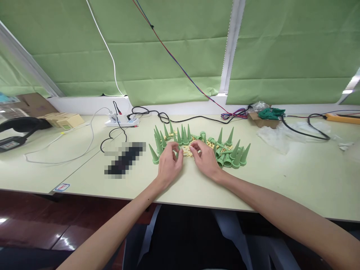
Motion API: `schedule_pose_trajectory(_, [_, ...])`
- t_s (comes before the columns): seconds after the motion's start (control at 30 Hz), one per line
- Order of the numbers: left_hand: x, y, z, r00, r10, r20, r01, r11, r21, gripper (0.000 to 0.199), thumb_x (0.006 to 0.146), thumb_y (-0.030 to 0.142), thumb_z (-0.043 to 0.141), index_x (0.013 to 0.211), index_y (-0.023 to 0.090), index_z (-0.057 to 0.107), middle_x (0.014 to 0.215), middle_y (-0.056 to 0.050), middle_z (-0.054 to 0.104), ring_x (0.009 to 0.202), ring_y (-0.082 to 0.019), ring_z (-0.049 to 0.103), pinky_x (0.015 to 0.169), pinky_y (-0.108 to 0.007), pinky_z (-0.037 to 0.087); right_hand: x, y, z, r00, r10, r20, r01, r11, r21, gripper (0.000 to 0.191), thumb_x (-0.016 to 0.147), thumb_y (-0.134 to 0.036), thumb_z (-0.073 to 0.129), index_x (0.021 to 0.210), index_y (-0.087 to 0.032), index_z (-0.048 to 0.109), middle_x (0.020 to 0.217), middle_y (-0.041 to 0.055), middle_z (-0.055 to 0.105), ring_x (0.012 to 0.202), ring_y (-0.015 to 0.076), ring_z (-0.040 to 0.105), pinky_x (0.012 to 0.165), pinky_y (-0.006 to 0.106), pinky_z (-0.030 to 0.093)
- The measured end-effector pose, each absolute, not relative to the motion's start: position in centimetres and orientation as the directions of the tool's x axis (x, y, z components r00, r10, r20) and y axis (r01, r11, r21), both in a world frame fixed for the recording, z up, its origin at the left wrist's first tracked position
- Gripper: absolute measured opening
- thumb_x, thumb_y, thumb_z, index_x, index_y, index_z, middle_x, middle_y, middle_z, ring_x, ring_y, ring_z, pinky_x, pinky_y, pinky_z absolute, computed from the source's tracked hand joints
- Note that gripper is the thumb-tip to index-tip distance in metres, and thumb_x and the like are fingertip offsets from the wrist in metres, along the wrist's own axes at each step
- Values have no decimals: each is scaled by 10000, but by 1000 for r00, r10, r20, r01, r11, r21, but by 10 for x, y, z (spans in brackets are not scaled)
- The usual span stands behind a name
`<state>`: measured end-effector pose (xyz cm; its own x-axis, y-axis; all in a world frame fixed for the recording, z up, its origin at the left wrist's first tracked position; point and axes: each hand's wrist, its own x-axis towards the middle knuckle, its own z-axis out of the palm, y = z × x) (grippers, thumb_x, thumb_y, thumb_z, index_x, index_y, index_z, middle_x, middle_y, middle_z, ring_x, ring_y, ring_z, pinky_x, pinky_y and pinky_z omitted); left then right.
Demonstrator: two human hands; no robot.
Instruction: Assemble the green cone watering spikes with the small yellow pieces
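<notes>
My left hand (pixel 170 163) is curled closed around a green plastic spike (pixel 177 154), which shows between thumb and fingers and is mostly hidden. Close by, my right hand (pixel 206 159) pinches a small pale-yellow piece (pixel 190 147) at its fingertips. Between and behind the hands lie several loose yellow pieces (pixel 186 153). Green cone-shaped spikes stand point-up in a group (pixel 160 139) behind my left hand. To the right of my right hand, more upright spikes (pixel 237 156) stand beside spikes lying on their sides (pixel 227 162), their round open ends showing.
A blurred dark object (pixel 125 159) lies left of the spikes. A white power strip (pixel 122 120) with cables stands at the back. Black headphones (pixel 19 131) and yellow boxes (pixel 66 119) sit far left. Clear plastic bags (pixel 272 138) and a small cardboard box (pixel 263 120) are at right.
</notes>
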<state>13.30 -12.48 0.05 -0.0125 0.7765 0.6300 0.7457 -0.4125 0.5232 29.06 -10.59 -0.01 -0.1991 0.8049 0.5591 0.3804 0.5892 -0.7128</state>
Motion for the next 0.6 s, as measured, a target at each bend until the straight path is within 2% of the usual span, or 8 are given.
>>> schedule_pose_trajectory(0.13, [132, -121, -3, -18, 771, 636, 756, -406, 514, 331, 884, 301, 563, 1166, 191, 431, 1113, -84, 571, 530, -70, 484, 647, -302, 462, 291, -106, 0, -186, 808, 559, 391, 583, -712, 204, 974, -287, 396, 990, -182, 570, 918, 51, 645, 834, 168, 603, 733, 266, 470])
schedule_pose_trajectory(0.3, [130, -118, -6, 0, 808, 589, 746, -392, 538, 390, 902, 326, 545, 1238, 193, 396, 1185, -105, 579, 537, -83, 510, 707, -337, 476, 291, -105, -1, -194, 795, 575, 410, 598, -689, 221, 981, -269, 381, 969, -187, 585, 910, 47, 645, 849, 175, 598, 742, 271, 459])
schedule_pose_trajectory(0.4, [128, -116, -6, 18, 853, 522, 758, -352, 549, 337, 920, 338, 512, 1210, 196, 414, 1139, -96, 605, 580, -114, 539, 676, -325, 458, 291, -103, -2, -188, 790, 584, 403, 604, -688, 196, 970, -255, 403, 948, -191, 587, 897, 48, 646, 831, 180, 594, 733, 279, 452])
schedule_pose_trajectory(0.6, [126, -112, -6, 78, 889, 451, 776, -338, 533, 146, 947, 316, 445, 1028, 197, 464, 869, -37, 603, 620, -149, 541, 613, -284, 392, 291, -100, -6, -206, 783, 587, 395, 616, -682, 155, 956, -226, 425, 912, -200, 572, 888, 43, 638, 806, 183, 583, 724, 292, 435])
